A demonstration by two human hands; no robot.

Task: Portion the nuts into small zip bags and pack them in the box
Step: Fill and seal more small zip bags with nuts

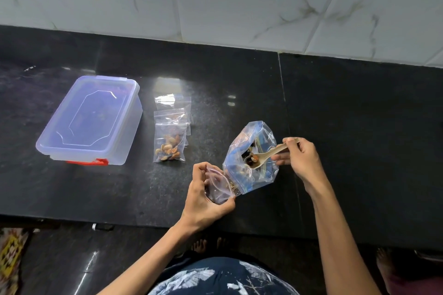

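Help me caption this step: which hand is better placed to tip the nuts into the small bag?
Right. The right hand already holds the loaded spoon in the big bag; the left hand holds the small bag.

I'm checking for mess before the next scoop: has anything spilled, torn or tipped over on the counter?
Nothing stands out. The nuts sit on the spoon inside the big bag, the filled small bag lies flat, and the box is lidded.
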